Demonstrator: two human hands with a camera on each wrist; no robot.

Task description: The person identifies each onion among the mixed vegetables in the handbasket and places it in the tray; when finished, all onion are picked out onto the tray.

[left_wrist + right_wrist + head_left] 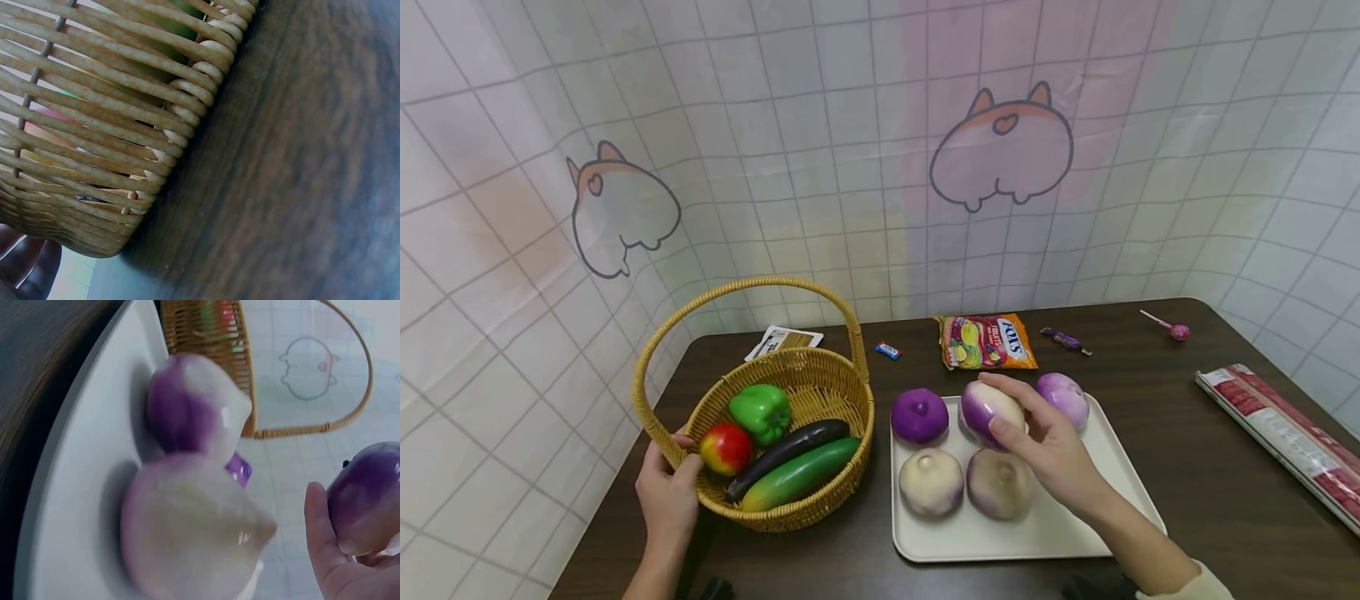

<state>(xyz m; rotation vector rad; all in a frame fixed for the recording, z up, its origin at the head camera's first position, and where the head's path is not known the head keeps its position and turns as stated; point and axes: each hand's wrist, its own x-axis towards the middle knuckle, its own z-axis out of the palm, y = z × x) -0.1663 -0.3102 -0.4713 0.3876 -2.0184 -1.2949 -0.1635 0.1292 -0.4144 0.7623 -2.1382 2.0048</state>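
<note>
My right hand [1056, 450] grips a purple-and-white turnip [988, 408], thumb on one side and fingers on the other. In the right wrist view the held turnip [369, 500] is up off the tray, apart from the two pale turnips nearest that camera. Several more turnips sit on the white tray [1067, 533], among them a deep purple one [920, 415], a whitish one [931, 482] and a lilac one [1063, 398]. My left hand [670, 492] holds the wicker basket [782, 521] by its left side, at the handle's foot.
Inside the basket lie a green pepper [762, 414], a red-yellow fruit [726, 448], an eggplant [790, 457] and a green cucumber-like vegetable [805, 475]. Behind the tray are a candy bag [987, 342] and small wrapped sweets. A lollipop [1178, 332] and a long red-white packet [1285, 442] lie right.
</note>
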